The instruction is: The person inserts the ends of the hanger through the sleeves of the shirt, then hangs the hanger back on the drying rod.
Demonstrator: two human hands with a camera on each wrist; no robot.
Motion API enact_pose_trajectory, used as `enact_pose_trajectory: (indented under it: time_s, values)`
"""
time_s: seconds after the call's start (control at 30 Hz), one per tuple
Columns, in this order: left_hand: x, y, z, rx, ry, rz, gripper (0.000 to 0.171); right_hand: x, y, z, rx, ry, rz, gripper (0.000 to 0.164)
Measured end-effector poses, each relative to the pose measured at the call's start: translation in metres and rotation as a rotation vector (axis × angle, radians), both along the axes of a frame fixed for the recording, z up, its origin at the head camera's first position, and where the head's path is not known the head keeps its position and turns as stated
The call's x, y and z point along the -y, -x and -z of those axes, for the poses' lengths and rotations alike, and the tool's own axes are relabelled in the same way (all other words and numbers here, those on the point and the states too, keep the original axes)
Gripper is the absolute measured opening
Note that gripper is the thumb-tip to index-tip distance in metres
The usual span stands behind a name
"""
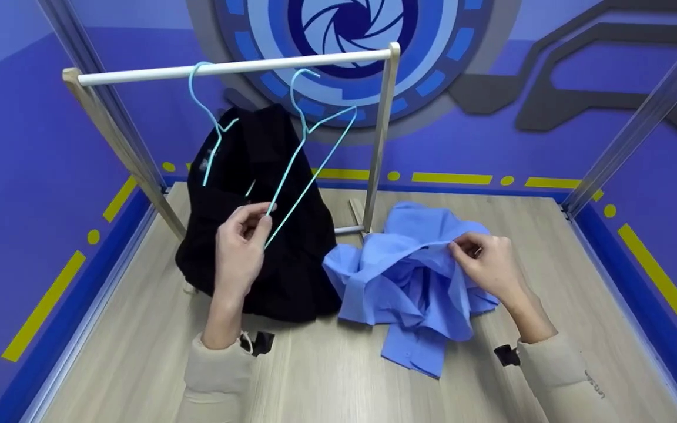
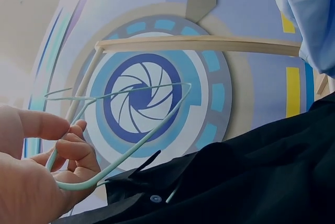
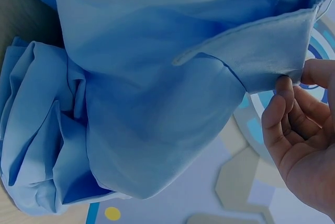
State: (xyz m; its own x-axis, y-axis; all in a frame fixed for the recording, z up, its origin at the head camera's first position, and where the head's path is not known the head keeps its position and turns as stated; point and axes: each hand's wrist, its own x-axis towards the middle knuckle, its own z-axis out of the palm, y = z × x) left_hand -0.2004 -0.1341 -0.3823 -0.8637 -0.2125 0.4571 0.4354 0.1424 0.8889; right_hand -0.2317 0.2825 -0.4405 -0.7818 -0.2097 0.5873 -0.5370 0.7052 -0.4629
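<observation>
In the head view, my left hand (image 1: 241, 247) pinches a mint-green clothes hanger (image 1: 298, 150) by one side, its hook near the rack's rail but in front of it. The left wrist view has the hanger (image 2: 138, 143) tilted, with thumb and fingers of the left hand (image 2: 47, 161) around its wire. My right hand (image 1: 488, 261) pinches the collar edge of a crumpled blue shirt (image 1: 409, 282), most of which lies on the table. Up close, the collar (image 3: 277, 51) is between thumb and fingers of the right hand (image 3: 306, 135).
A clothes rack with a white rail (image 1: 138, 74) and wooden posts (image 1: 381, 141) stands at the back. A black garment (image 1: 280, 270) hangs there on another mint-green hanger (image 1: 203, 106), draping onto the wooden table (image 1: 315, 382). Blue patterned walls (image 1: 491, 53) enclose the table.
</observation>
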Motion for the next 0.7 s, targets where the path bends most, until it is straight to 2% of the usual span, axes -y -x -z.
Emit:
enact_pose_trajectory:
  time_s: [0.27,0.7]
  values:
    - [0.007,-0.005,0.003,0.028,0.030,0.009,0.017,-0.001,-0.001,0.000,-0.002,0.016,-0.013,0.010]
    - [0.020,-0.012,0.004,0.068,0.166,-0.039,0.016,-0.001,0.000,0.000,0.002,0.013,-0.009,0.010]
